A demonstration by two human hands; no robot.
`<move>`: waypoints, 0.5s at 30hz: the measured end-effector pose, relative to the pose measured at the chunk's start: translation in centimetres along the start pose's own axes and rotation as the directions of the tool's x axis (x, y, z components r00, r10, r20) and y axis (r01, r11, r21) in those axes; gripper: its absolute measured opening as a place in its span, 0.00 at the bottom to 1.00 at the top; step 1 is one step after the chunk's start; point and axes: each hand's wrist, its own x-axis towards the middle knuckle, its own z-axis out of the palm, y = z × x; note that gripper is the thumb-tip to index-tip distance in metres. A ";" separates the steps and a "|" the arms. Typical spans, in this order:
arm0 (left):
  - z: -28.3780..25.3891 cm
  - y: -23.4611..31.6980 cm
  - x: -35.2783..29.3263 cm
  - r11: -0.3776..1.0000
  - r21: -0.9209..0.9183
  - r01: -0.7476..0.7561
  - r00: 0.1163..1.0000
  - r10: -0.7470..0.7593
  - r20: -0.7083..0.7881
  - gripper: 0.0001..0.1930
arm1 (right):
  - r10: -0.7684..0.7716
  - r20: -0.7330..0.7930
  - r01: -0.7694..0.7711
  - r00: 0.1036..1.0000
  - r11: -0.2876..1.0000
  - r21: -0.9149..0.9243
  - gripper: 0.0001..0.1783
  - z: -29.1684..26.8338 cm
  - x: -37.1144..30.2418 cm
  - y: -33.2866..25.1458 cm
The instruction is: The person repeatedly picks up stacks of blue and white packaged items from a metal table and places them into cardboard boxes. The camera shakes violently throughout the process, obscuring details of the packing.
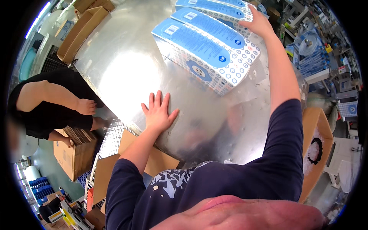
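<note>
On a shiny metal table my left hand lies flat, palm down, with its fingers spread and nothing under them but the metal. My right arm reaches far forward. At its end my right hand rests against the far blue-and-white packs, thumb apart from the fingers; part of its fingertips is hard to make out. Nearer to me, two more packs stand side by side: a front pack with a patterned white side and blue top, and a second pack right behind it.
Left of the table a person in black holds a stack of flattened cardboard. An open carton sits below my left forearm, another carton at my right. A long cardboard tray lies at the far left; machinery stands far right.
</note>
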 end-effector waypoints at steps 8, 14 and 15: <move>0.5 -0.5 0.1 0.999 0.047 0.011 1.000 -0.010 -0.012 0.36 | 0.063 0.134 -0.028 0.989 0.968 -0.250 0.42 1.9 1.4 -1.8; 0.0 0.3 -0.3 0.999 0.030 0.012 1.000 -0.012 -0.006 0.36 | -0.068 0.077 0.084 0.995 0.972 -0.220 0.39 3.1 1.3 -2.8; 0.0 0.3 -0.4 0.999 0.033 0.018 1.000 -0.018 -0.001 0.36 | -0.056 0.162 0.085 0.985 0.980 -0.179 0.44 2.9 1.3 -2.8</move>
